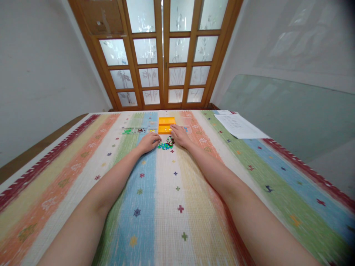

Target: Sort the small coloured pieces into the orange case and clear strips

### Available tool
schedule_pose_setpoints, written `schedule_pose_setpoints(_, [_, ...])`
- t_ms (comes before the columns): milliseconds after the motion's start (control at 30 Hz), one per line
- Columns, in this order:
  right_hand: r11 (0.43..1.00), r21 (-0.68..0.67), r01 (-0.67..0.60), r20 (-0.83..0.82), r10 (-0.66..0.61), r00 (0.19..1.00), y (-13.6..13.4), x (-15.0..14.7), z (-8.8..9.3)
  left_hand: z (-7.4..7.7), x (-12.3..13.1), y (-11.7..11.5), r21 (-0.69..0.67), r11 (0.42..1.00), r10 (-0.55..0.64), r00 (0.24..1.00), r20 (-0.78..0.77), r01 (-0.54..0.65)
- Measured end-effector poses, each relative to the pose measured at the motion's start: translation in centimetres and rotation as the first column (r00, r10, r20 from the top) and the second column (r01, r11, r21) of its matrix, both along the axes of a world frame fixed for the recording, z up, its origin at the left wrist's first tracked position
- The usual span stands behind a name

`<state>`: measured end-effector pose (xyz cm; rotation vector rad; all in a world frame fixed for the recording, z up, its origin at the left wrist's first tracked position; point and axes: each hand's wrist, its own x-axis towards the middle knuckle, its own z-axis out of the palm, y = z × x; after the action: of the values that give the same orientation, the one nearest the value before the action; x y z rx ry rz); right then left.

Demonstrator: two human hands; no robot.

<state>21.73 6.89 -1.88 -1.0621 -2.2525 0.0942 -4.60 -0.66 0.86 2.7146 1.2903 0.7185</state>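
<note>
A small heap of coloured beads (166, 144) lies on the striped tablecloth (166, 192), far out in front of me. My left hand (149, 142) rests palm down at the heap's left edge, its fingers curled towards the beads. My right hand (179, 135) lies on the heap's right side, fingers stretched forward and touching the orange box (166, 125) just beyond. Whether either hand pinches a bead is too small to see. Clear little trays (137, 130) with green, dark and yellow beads sit to the left of the orange box.
A printed paper sheet (237, 125) lies at the table's far right. A sheet of glass (288, 111) leans against the right wall. Wooden doors with frosted panes (163, 55) stand behind the table. The table's left edge drops to a wooden floor (36, 149).
</note>
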Motion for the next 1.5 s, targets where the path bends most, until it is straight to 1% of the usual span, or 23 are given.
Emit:
schedule_pose_setpoints(233, [0.999,-0.041,0.007,-0.027,-0.008,1.000,0.0,0.1,-0.2,-0.3,-0.4,0.2,0.016,1.000,-0.024,1.000,-0.013,0.025])
schedule_pose_setpoints(367, [1.000,-0.021,-0.019,-0.065,0.018,0.998,-0.3,0.0,0.3,-0.5,-0.7,0.4,0.007,1.000,-0.026,1.000,-0.010,0.027])
schedule_pose_setpoints(467, [0.992,0.000,-0.129,-0.067,0.129,0.989,-1.2,-0.4,1.0,-0.8,-1.2,0.8,0.004,1.000,-0.001,1.000,-0.008,0.001])
schedule_pose_setpoints(567, [0.958,-0.028,-0.286,-0.012,0.286,0.958,-2.7,-1.2,1.8,-1.0,-1.7,1.2,-0.006,0.998,0.058,0.998,-0.006,-0.058])
schedule_pose_setpoints(700, [0.914,-0.020,-0.405,0.009,0.405,0.914,-4.4,-2.3,2.5,-1.2,-2.2,1.5,-0.001,0.997,0.077,0.997,-0.001,-0.077])
schedule_pose_setpoints(800, [0.884,-0.048,-0.466,0.014,0.467,0.884,-5.3,-2.8,2.9,-1.4,-2.3,1.5,0.015,0.996,0.082,0.997,-0.005,-0.082])
schedule_pose_setpoints(867, [0.877,-0.066,-0.476,0.044,0.479,0.877,-5.6,-2.9,3.0,-1.4,-2.2,1.6,0.010,0.996,0.089,0.996,-0.013,-0.088])
schedule_pose_setpoints(933, [0.883,-0.065,-0.464,0.082,0.468,0.880,-5.8,-3.0,3.2,-1.3,-2.2,1.6,-0.001,0.996,0.094,0.995,-0.012,-0.094])
schedule_pose_setpoints(1033, [0.893,-0.038,-0.448,0.138,0.449,0.883,-5.9,-3.1,3.3,-1.2,-2.2,1.5,-0.014,0.995,0.100,0.995,-0.007,-0.100])
schedule_pose_setpoints(1233, [0.877,0.025,-0.479,0.220,0.463,0.859,-6.2,-3.4,3.3,-1.1,-2.1,1.3,-0.012,0.995,0.104,0.995,-0.007,-0.104])
schedule_pose_setpoints(1367, [0.875,0.065,-0.479,0.280,0.445,0.851,-6.6,-3.6,3.4,-1.2,-2.1,1.4,-0.010,0.995,0.103,0.995,0.003,-0.103])
schedule_pose_setpoints(1500, [0.887,0.074,-0.457,0.290,0.419,0.860,-6.7,-3.8,3.2,-1.4,-2.1,1.5,-0.003,0.996,0.090,0.996,0.009,-0.090])
